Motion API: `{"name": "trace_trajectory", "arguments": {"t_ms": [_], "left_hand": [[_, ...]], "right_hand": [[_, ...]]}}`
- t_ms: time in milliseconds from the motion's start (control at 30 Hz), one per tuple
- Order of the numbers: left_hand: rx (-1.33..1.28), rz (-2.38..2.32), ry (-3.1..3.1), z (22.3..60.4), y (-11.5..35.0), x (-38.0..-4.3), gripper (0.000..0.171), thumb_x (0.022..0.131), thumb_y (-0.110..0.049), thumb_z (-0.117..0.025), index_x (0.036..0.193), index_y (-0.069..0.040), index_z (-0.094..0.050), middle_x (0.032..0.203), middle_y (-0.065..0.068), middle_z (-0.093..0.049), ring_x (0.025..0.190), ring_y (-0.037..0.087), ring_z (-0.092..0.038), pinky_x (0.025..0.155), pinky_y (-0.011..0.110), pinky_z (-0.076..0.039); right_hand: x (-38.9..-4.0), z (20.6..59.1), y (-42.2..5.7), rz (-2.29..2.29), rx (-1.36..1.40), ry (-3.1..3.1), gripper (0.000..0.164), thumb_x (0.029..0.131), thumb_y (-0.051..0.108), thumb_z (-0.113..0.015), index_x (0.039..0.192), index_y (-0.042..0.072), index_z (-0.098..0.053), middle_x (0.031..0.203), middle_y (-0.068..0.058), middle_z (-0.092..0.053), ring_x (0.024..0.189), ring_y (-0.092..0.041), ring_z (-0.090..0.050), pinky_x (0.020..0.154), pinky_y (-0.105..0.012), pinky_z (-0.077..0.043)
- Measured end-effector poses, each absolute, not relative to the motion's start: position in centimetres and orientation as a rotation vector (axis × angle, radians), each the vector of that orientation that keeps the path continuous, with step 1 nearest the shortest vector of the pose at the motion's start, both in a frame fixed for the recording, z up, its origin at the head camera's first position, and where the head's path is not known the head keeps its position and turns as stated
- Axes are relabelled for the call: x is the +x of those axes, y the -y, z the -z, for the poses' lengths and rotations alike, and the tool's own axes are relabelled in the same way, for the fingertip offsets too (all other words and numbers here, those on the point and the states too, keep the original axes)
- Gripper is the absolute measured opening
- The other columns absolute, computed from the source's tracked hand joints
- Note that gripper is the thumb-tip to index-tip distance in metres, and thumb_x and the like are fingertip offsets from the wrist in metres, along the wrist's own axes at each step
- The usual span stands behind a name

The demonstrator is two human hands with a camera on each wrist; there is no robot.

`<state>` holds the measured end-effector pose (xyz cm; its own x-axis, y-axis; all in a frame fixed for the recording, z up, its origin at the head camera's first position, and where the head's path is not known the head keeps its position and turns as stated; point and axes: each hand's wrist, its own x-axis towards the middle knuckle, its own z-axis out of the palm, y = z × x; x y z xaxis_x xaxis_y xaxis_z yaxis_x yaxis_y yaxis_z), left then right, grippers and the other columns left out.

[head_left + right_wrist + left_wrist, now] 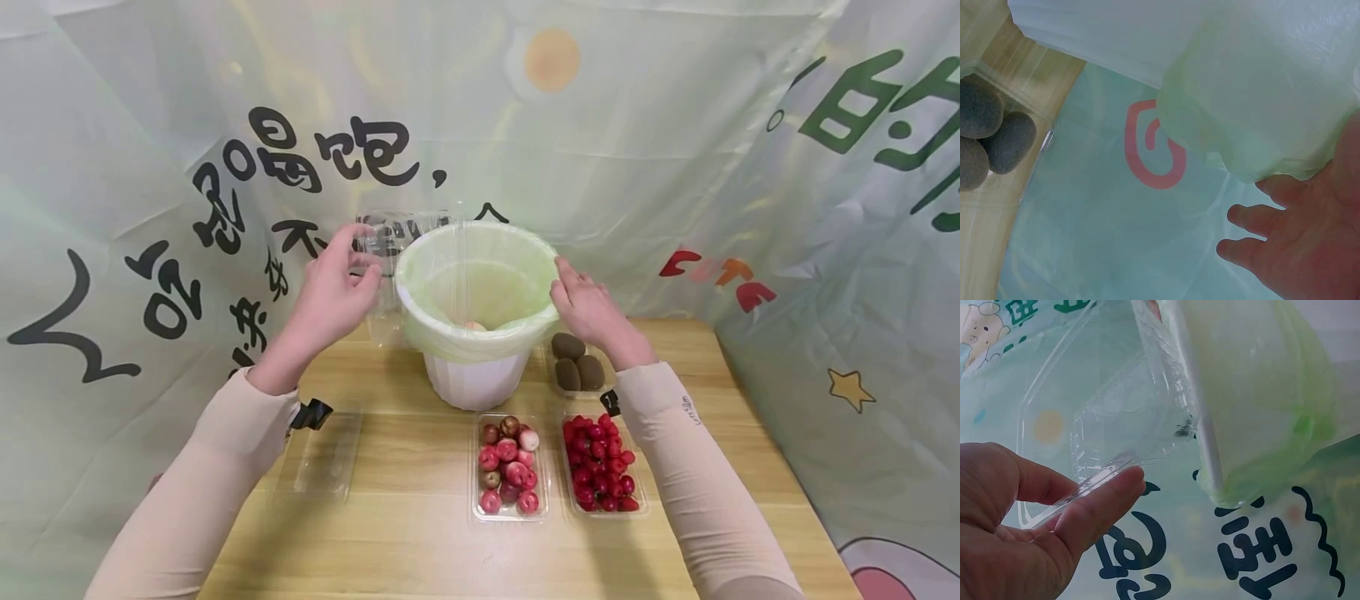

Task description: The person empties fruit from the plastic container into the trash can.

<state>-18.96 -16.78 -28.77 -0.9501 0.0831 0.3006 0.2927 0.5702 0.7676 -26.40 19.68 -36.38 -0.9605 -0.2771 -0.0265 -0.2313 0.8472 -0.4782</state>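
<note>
My left hand [333, 287] pinches the edge of a clear plastic container [1116, 412] between thumb and fingers. The container stands on its side against the left rim of a white trash bin [476, 379], overlapping it in the head view. Nothing shows inside the container. A pale green liner bag [495, 250] covers the bin's rim and hangs over its outside. My right hand [592, 308] holds the right side of the rim through the bag, its outer fingers spread apart in the right wrist view. Low inside the bin lies a small pale pinkish thing [474, 326], mostly hidden.
Nearer me on the wooden table [420, 542] stand a tray of red plums [510, 471] and a tray of small red fruits [600, 467]. Kiwis [577, 364] sit right of the bin. A clear tray [322, 458] lies left. Printed cloth [637, 167] hangs behind.
</note>
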Motion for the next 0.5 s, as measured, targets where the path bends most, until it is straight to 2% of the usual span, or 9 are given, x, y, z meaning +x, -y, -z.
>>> {"name": "trace_trajectory", "arguments": {"t_ms": [133,333,500], "left_hand": [[-0.346,1.377,2.548,29.1,17.0,-18.3,0.049,0.103,-0.004,-0.055,0.151,-0.005,-0.045,0.132,0.028,-0.069,0.101,0.043,-0.077,0.052,0.026,-0.058],[-0.352,1.472,2.536,29.8,17.2,-17.3,0.052,0.103,0.000,-0.055,0.153,-0.006,-0.044,0.137,0.029,-0.064,0.107,0.042,-0.075,0.071,0.027,-0.065],[-0.365,1.475,2.552,30.8,17.2,-16.6,0.054,0.102,0.001,-0.056,0.154,-0.005,-0.042,0.138,0.031,-0.064,0.105,0.043,-0.075,0.070,0.028,-0.065]], "right_hand": [[-26.5,36.4,-19.7,0.729,-0.405,-2.927,0.067,0.112,0.046,-0.014,0.171,0.017,-0.001,0.178,-0.011,-0.011,0.163,-0.046,-0.010,0.131,-0.065,-0.004],[-26.5,36.5,-19.7,0.733,-0.409,-2.924,0.067,0.112,0.046,-0.014,0.171,0.016,-0.001,0.178,-0.011,-0.010,0.163,-0.046,-0.010,0.131,-0.065,-0.003],[-26.4,36.3,-19.7,0.745,-0.404,-2.920,0.068,0.112,0.046,-0.014,0.171,0.016,-0.001,0.178,-0.012,-0.011,0.163,-0.047,-0.010,0.131,-0.065,-0.003]]}}
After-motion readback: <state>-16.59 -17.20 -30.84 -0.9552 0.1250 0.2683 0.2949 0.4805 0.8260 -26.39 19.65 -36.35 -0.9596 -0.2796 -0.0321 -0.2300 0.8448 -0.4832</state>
